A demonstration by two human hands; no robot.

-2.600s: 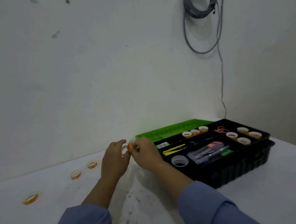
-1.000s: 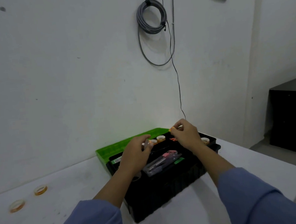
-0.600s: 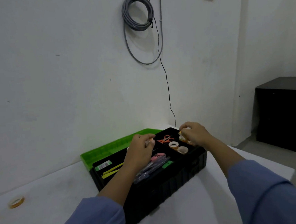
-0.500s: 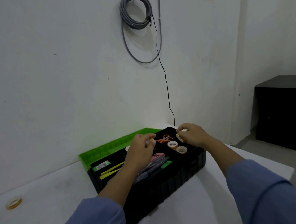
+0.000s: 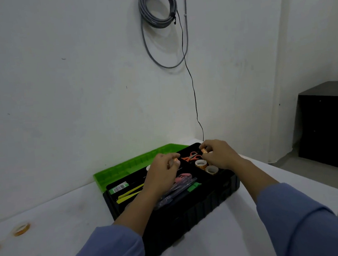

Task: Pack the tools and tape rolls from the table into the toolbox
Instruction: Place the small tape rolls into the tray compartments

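Observation:
The black toolbox [image 5: 194, 212] with its green lid [image 5: 134, 164] open stands on the white table. My right hand [image 5: 220, 154] pinches a small orange tape roll [image 5: 204, 151] above the right-hand compartment, where two tape rolls [image 5: 201, 163] lie. My left hand [image 5: 164, 172] is curled over the middle of the box and holds another small orange roll [image 5: 174, 160] at its fingertips. Orange scissors [image 5: 191, 156], yellow tweezers [image 5: 129, 194] and bagged pens [image 5: 180, 188] lie inside. Two tape rolls [image 5: 21, 229] remain on the table at the far left.
A coiled grey cable [image 5: 158, 7] hangs on the wall behind, with a black wire running down to the table. A dark cabinet [image 5: 329, 124] stands on the floor to the right. The table's right edge [image 5: 313, 182] is close to the toolbox.
Both hands travelled from the table to over the toolbox, each with a small roll. In the last half second my right hand raised its roll slightly; the view turned a little left.

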